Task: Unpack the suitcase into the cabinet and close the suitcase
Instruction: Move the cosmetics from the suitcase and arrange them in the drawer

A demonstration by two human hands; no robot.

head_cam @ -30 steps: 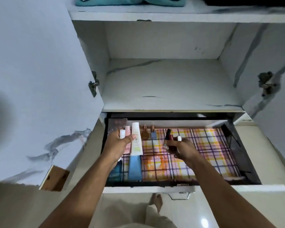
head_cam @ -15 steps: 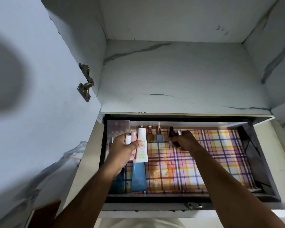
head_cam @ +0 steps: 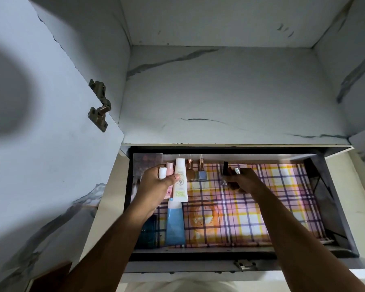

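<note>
A drawer of the cabinet stands pulled out, lined with checked paper. My left hand grips a small white tube over the drawer's left side, its thumb against a white and green tube. My right hand reaches to the drawer's back and holds small bottles, one with a black cap, one with a silver cap. Two small bottles with copper caps stand at the back wall. A blue tube and a pink tube lie at the left. The suitcase is out of view.
A marbled white shelf lies bare above the drawer. The open left cabinet door with its brass hinge stands close at the left. A dark box lies in the drawer's front left corner. The drawer latch sits at the front edge.
My right hand has moved from the drawer's middle to its back wall with the small bottles. The view has tilted down and closer. My left hand has kept its hold.
</note>
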